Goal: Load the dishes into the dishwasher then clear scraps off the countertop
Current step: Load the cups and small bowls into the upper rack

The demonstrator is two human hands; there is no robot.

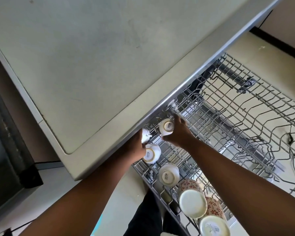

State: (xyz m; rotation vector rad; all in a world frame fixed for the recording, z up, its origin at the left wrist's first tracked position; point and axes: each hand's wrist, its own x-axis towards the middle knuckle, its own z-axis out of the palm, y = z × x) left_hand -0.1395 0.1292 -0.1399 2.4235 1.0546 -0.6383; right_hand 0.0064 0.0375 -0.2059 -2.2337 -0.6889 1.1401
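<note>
The dishwasher's upper wire rack (pixel 237 106) is pulled out under the countertop (pixel 92 57). Along its left side stand upturned white cups. My right hand (pixel 178 133) grips one upturned white cup (pixel 166 127) far back in the row. My left hand (pixel 134 147) reaches under the counter edge and holds a second white cup (pixel 151 155), with a further white piece (pixel 145 135) just behind it. A third white cup (pixel 169 175) sits closer to me. Two red-flowered mugs (pixel 192 201) (pixel 214 225) stand upside down nearest me.
The right half of the rack holds only bare wire tines (pixel 262 133). The pale countertop overhangs the rack's left edge. A dark appliance (pixel 5 159) stands at the far left. Beige floor tiles (pixel 262 53) show beyond the rack.
</note>
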